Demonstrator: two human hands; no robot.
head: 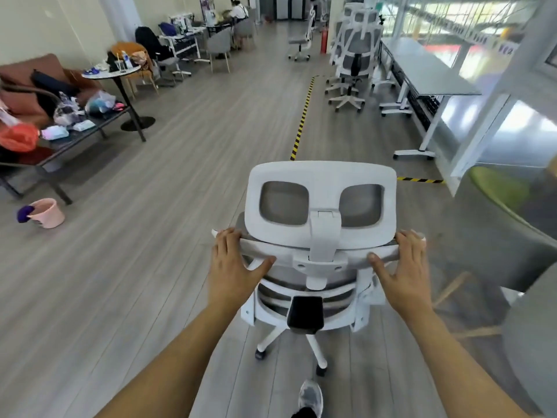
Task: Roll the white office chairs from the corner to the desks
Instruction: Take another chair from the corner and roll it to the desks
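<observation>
We gripped the white office chair (320, 176) by its backrest's top rail, left hand (232, 263) and right hand (404, 267) each curled round one end. It stood on the open floor (144, 267) just before us. On castors it should roll easily yet swivel. Room lay ahead; the tabletop (422, 64) and parked chairs (352, 55) hemmed the right.

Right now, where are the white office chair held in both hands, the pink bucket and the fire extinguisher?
white office chair (322, 174), head view, top bar of its headrest frame.
pink bucket (49, 217), head view, its side wall.
fire extinguisher (324, 42), head view, its red body.
</observation>
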